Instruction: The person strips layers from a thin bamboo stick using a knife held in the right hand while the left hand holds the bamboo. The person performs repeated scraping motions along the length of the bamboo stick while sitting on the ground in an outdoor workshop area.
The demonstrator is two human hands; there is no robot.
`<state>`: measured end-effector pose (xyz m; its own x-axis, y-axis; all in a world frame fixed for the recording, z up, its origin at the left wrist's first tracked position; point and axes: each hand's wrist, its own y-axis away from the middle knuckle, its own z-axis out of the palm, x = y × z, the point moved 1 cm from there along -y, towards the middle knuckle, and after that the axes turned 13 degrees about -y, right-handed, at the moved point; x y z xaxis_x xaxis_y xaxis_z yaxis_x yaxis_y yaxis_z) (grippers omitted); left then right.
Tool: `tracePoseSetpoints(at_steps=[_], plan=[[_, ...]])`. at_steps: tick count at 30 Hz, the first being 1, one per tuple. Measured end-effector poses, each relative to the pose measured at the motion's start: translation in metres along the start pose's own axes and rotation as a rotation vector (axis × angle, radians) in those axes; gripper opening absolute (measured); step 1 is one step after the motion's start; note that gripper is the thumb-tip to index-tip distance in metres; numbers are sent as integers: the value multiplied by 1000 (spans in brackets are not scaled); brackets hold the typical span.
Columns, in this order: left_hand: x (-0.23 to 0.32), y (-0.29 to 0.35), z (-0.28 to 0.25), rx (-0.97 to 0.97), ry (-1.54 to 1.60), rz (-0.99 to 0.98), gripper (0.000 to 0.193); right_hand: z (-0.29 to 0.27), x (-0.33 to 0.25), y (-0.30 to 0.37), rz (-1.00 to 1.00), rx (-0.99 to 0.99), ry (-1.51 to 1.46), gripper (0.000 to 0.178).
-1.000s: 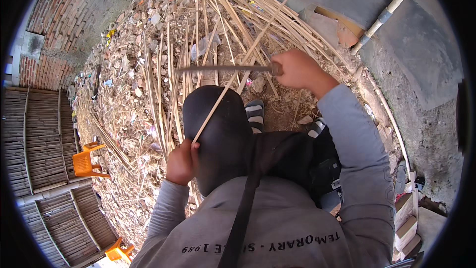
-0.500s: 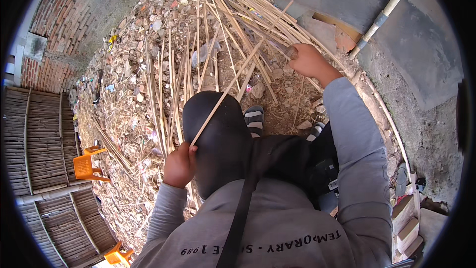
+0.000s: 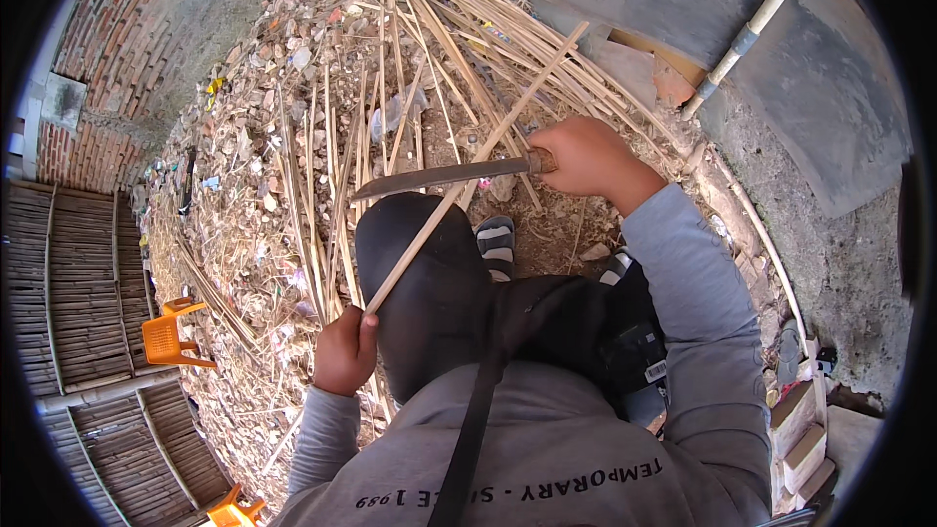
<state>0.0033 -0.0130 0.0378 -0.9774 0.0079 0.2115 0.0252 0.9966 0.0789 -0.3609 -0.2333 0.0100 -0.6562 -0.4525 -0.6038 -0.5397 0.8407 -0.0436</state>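
My left hand (image 3: 345, 353) grips the near end of a long, pale bamboo strip (image 3: 422, 237), thumb laid along it. The strip slants up and to the right across my dark-clad left knee, its far end over the pile of strips. In my right hand (image 3: 589, 161) is a machete (image 3: 444, 177), held by its wooden handle. Its long, brownish blade points left and crosses the strip just beyond the knee; whether blade and strip touch, I cannot tell.
Many cut bamboo strips (image 3: 468, 39) lie fanned over rubble-strewn ground ahead. A pale pipe (image 3: 752, 34) leans against the grey wall on the right. Orange plastic chairs (image 3: 168, 340) stand at left beside a bamboo-slat panel (image 3: 93, 283). My sandalled foot (image 3: 496, 246) rests beyond my knee.
The machete has swung round from pointing up along the strip to lying across it, as my right hand came nearer and leftward. My left hand shifted slightly down, still holding the strip.
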Motion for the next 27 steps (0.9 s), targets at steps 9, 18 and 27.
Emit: tracePoseSetpoints(at_steps=[9,18,27], plan=[[-10,2,21,37,8,-8,41,0,-7,-7,122,-45,-74,17],[-11,0,19,55,-19,-8,39,-4,-23,-5,119,-83,-11,25],[-15,-6,18,23,47,-8,41,2,8,-10,211,42,-261,24]])
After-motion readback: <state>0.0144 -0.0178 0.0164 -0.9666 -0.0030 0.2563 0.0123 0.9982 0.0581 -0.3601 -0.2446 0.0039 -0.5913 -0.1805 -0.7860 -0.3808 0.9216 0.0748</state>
